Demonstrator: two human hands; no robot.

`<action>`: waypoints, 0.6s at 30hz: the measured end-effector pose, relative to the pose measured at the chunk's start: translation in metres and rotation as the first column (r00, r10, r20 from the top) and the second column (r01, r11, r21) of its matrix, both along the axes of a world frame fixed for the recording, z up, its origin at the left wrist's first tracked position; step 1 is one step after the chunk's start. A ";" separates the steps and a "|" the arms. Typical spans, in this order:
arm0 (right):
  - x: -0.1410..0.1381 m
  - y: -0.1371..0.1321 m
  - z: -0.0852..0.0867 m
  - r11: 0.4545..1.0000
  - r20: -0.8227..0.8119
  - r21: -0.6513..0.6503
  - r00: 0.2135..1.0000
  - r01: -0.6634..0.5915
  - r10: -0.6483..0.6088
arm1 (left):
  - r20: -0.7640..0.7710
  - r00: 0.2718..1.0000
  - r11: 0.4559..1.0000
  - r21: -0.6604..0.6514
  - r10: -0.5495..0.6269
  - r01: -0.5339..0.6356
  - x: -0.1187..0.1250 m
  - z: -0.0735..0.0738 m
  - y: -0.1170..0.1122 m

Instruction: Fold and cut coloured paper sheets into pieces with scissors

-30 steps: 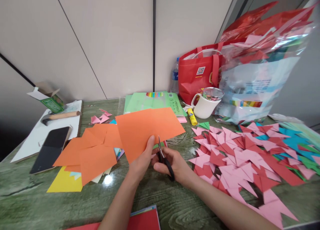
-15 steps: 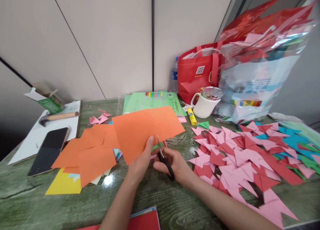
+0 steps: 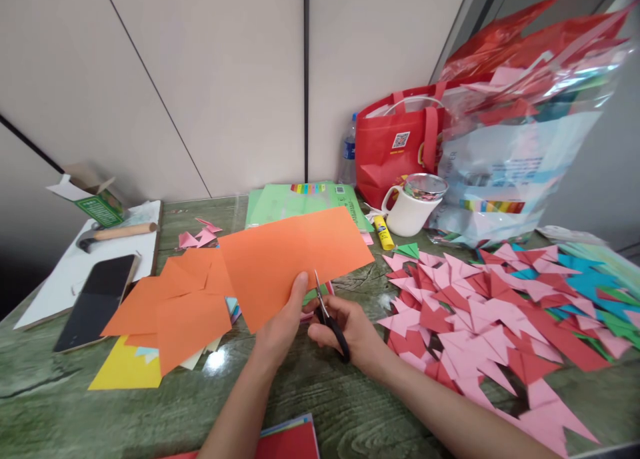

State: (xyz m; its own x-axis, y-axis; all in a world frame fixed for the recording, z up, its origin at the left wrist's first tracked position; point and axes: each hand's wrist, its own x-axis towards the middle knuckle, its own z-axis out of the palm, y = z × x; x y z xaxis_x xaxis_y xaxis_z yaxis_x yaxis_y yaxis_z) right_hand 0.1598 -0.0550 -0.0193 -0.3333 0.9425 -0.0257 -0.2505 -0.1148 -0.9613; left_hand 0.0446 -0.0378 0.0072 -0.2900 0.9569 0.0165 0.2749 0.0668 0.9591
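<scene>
Between the thumb and fingers of my left hand [image 3: 281,322] is an orange sheet of paper [image 3: 290,259], held up off the table with its thumb on the near edge. My right hand [image 3: 353,332] grips black-handled scissors [image 3: 333,326], with the fingers around the handles. The scissor tips point up at the sheet's lower edge, just right of my left thumb. Several orange paper pieces [image 3: 194,322] lie in an overlapping pile to the left, above a yellow sheet [image 3: 125,366].
Pink and red cut paper shapes [image 3: 480,326] spread over the right side. Behind them stand a white mug [image 3: 407,209], a glue stick [image 3: 383,232], a red bag [image 3: 380,159] and a clear plastic bag [image 3: 495,172]. A phone [image 3: 97,302] and hammer [image 3: 120,232] lie left.
The upper part of the orange sheet has spread flatter and slightly wider, its fold line no longer showing. Both hands and the scissors stay in nearly the same place.
</scene>
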 end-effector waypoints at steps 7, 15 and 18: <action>0.000 -0.001 -0.001 1.000 0.041 -0.010 0.999 0.007 -0.007 | -0.061 0.998 1.000 -0.002 0.025 -0.025 -0.001 -0.001 0.000; 0.000 -0.002 -0.003 1.000 0.048 -0.013 0.999 0.006 -0.005 | -0.109 0.994 1.000 0.025 -0.002 0.004 0.000 0.003 -0.002; 0.000 -0.002 -0.002 1.000 0.059 -0.010 0.998 0.017 -0.016 | -0.134 0.990 0.999 0.022 0.033 -0.030 0.002 0.008 -0.003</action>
State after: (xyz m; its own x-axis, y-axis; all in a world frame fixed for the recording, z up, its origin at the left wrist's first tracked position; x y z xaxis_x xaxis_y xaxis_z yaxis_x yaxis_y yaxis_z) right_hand 0.1600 -0.0573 -0.0214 -0.3155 0.9473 -0.0548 -0.1957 -0.1215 -0.9731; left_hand 0.0463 -0.0409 0.0150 -0.3139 0.9464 0.0759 0.3993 0.0591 0.9149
